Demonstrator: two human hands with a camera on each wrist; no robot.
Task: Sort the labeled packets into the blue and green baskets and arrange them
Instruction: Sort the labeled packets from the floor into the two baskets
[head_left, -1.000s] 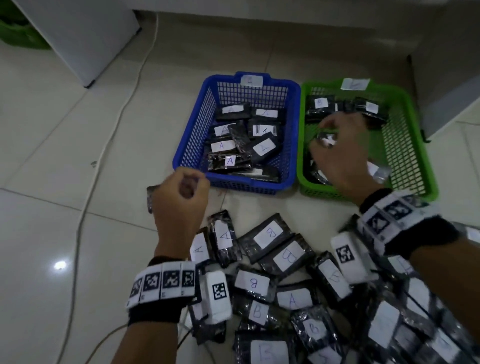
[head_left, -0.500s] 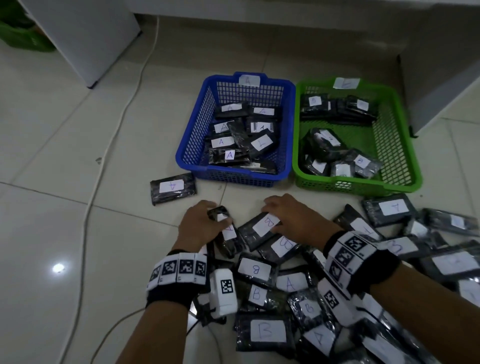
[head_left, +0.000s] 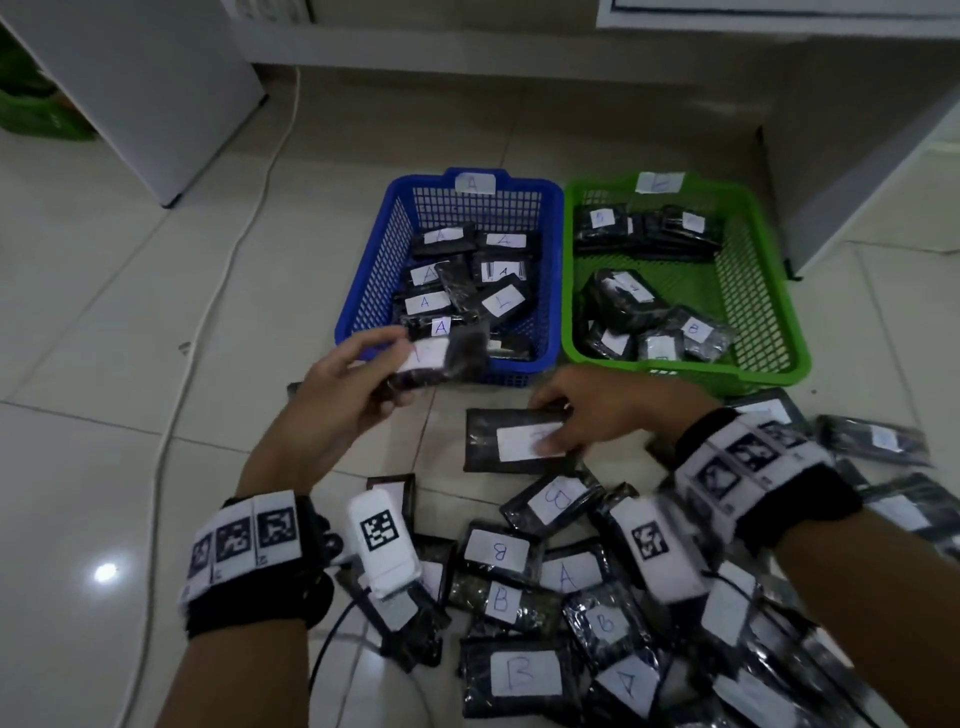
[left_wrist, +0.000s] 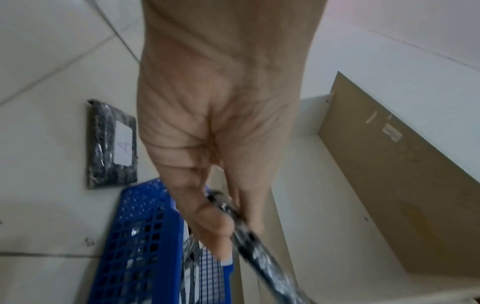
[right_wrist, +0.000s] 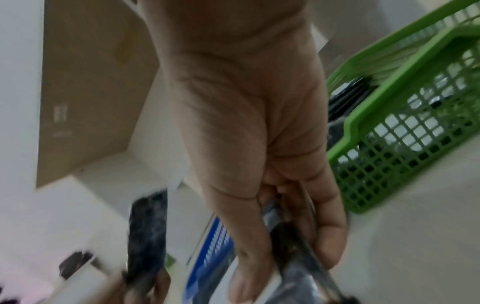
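Observation:
My left hand pinches a black packet with a white label, lifted just in front of the blue basket. In the left wrist view the thumb and fingers clamp that packet's edge above the blue basket. My right hand grips another black labelled packet low over the floor, thumb on its label. The right wrist view shows that packet between thumb and fingers, the green basket beside it. The green basket holds several B packets; the blue one holds several A packets.
A pile of labelled A and B packets covers the floor near me and to the right. One lone packet lies left of the blue basket. A white cable runs along the tiles at left. White furniture stands behind.
Both hands were down on the pile half a second ago. Now the left hand has lifted a packet toward the blue basket and the right has pulled another packet clear of the pile.

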